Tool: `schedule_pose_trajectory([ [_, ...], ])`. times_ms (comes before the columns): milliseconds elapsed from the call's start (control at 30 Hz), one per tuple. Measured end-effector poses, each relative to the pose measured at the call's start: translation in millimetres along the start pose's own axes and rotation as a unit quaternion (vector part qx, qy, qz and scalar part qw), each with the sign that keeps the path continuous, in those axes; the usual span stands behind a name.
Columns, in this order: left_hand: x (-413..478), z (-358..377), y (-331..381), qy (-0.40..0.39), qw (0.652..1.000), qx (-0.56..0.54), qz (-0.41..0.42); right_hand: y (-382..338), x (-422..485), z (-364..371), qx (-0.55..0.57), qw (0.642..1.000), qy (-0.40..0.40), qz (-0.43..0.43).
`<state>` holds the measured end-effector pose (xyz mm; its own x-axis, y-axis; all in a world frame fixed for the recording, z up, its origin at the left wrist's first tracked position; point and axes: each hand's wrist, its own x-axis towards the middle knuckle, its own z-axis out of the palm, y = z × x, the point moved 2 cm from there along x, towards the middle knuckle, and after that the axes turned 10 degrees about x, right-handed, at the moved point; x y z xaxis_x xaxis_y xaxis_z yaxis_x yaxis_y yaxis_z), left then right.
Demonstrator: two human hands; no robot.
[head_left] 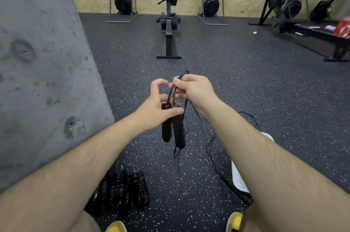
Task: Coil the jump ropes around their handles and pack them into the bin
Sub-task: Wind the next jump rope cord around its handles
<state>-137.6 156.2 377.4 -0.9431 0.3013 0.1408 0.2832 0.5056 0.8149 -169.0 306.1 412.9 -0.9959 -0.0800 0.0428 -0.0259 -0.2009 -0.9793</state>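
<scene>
A dark speckled rubber floor (246, 80) fills the view, with a rowing machine (169, 29) standing ahead. Two bare forearms reach forward. The left grip (157, 106) closes thumb and fingers around the tops of two black jump rope handles (173, 129), which are held side by side and hang below the hand. The right grip (193, 89), just above, pinches the thin black rope (209, 148), which loops upward and trails down to the floor. A pile of coiled ropes (123, 188) lies at lower left.
</scene>
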Motion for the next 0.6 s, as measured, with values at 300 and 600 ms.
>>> schedule_pose_trajectory([
  [300, 1, 6, 13, 0.005, 0.983, 0.157, 0.094, -6, -3, -12, 0.045, 0.999, 0.006, 0.02],
  [600, 15, -15, 17, 0.184, 0.978, 0.088, 0.035, -7, -30, -4, -0.245, 0.964, -0.103, -0.021],
])
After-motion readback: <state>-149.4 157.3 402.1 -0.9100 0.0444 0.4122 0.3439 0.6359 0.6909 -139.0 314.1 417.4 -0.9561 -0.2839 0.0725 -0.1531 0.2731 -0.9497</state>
